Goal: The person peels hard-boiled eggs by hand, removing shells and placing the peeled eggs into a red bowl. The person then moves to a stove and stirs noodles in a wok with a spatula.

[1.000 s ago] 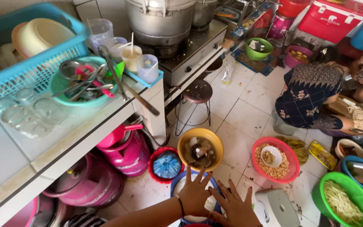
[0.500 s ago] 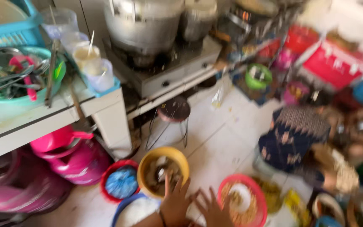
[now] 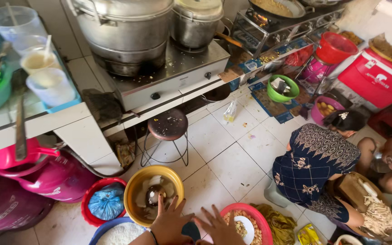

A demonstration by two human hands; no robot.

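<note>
Low on the tiled floor, the left hand (image 3: 171, 223) rests fingers spread on the near rim of the yellow bowl (image 3: 134, 190). Beside it the right hand (image 3: 218, 227), fingers also apart, hovers just left of the red bowl (image 3: 262, 218), holding nothing.

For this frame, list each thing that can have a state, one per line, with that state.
Left hand: open, fingers spread, holding nothing.
Right hand: open, fingers spread, holding nothing.
Yellow bowl: upright, holds liquid and pieces.
Large steel pot: lidded, on the stove.
Round stool: upright, unoccupied.
Red cooler box: shut.
</note>
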